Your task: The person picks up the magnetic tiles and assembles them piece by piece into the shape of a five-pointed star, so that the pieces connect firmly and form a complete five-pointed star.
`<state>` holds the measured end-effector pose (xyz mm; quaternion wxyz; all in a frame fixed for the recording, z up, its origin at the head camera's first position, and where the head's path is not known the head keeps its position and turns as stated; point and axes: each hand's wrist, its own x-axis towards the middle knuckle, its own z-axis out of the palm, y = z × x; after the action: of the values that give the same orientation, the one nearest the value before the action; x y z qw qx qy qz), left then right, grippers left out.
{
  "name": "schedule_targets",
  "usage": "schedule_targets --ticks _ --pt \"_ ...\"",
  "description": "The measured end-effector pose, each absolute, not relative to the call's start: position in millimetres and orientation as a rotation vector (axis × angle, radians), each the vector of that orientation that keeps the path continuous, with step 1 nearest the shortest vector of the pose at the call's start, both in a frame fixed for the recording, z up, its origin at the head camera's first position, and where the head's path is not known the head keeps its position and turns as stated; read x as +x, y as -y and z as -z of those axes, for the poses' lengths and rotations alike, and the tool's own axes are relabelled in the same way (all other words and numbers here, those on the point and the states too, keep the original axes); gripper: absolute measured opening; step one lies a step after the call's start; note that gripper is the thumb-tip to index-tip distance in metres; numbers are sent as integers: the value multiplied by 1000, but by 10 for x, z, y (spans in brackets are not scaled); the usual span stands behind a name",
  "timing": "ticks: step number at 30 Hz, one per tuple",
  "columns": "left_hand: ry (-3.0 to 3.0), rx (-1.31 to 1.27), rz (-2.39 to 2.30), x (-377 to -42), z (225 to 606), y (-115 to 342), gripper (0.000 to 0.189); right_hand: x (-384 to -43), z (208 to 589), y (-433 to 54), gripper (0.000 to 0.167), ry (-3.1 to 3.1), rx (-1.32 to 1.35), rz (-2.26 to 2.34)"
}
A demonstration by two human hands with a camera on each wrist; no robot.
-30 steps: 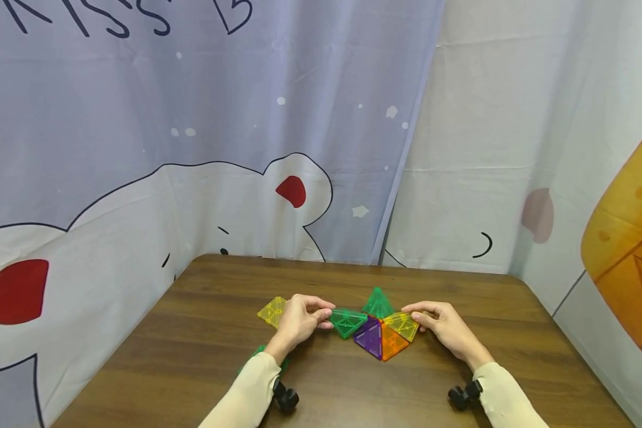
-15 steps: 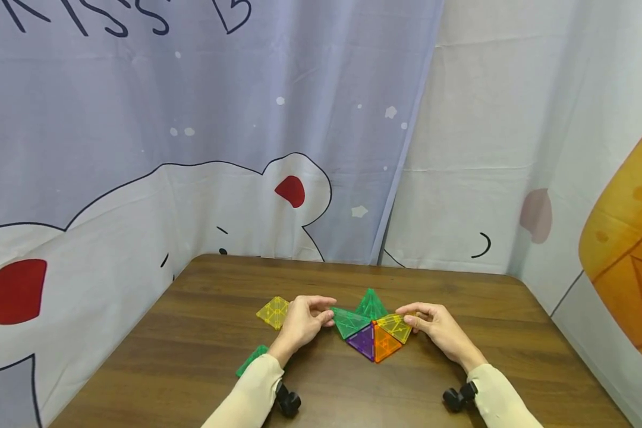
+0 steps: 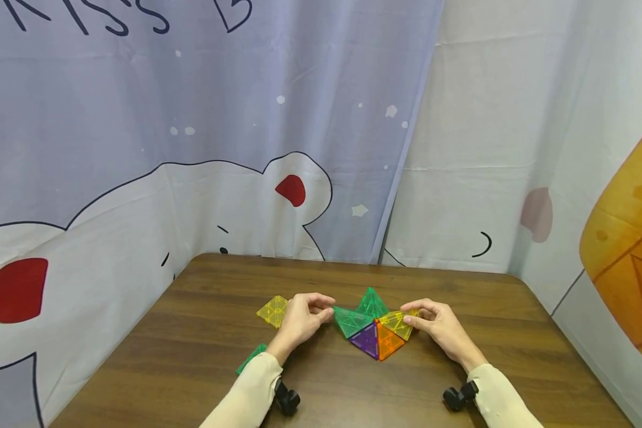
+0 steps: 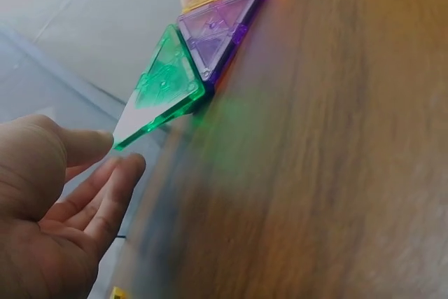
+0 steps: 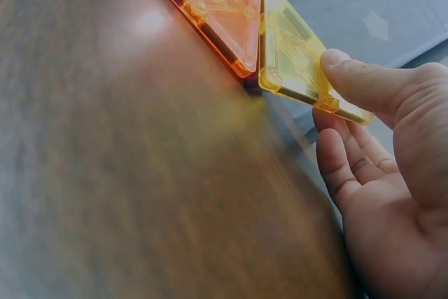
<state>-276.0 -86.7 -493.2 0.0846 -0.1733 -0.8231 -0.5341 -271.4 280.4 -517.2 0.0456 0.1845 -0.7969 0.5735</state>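
Observation:
Translucent triangular magnetic tiles are joined edge to edge in a fan on the table. The fan has a green tile (image 3: 351, 321) at left, a purple tile (image 3: 366, 340), an orange tile (image 3: 389, 340) and a yellow tile (image 3: 397, 323) at right. Another green tile (image 3: 371, 303) rises behind them. My left hand (image 3: 301, 321) is at the left green tile's outer corner; in the left wrist view its thumb tip meets that corner, and the fingers sit apart below. My right hand (image 5: 392, 152) pinches the yellow tile, thumb on top and fingers beneath.
A separate yellow tile (image 3: 271, 311) lies left of my left hand. Another green piece (image 3: 250, 359) lies beside the left forearm, partly covered by it. The wooden table (image 3: 160, 356) ends at a printed curtain (image 3: 353, 148) behind.
The fan has shifted slightly left, and its left green tile has changed tilt. My left fingers have loosened from that tile's corner. The right hand still holds the yellow tile.

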Motion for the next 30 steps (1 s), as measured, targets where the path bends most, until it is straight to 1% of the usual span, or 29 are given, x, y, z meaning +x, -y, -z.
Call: schedule_targets --ticks 5,9,15,18,21,24,28,30 --pt "2462 -491 1492 -2774 4874 970 14 -2712 5179 -2804 29 2425 516 -1699" --pt "2462 -391 1364 -2808 4800 1121 15 -2702 5176 -2798 32 2394 457 -1722" --pt "2502 -221 1237 -2837 4694 1393 21 -2695 5182 -2809 34 2329 377 -1791" --pt "2559 -161 1217 -2832 4649 1524 28 -2698 5180 -2814 34 2305 334 -1806" --pt "2646 -111 1144 -2810 4616 1635 39 -2695 5177 -2818 35 2294 280 -1798" --pt "2778 -1 1029 -2755 4585 1715 60 -2690 5173 -2820 35 2291 224 -1773" --pt "2923 137 899 -2751 4640 1791 89 -2693 5165 -2824 35 2278 157 -1725" --pt "2945 166 882 -2794 4709 1813 97 -2696 5160 -2822 35 2267 129 -1711"
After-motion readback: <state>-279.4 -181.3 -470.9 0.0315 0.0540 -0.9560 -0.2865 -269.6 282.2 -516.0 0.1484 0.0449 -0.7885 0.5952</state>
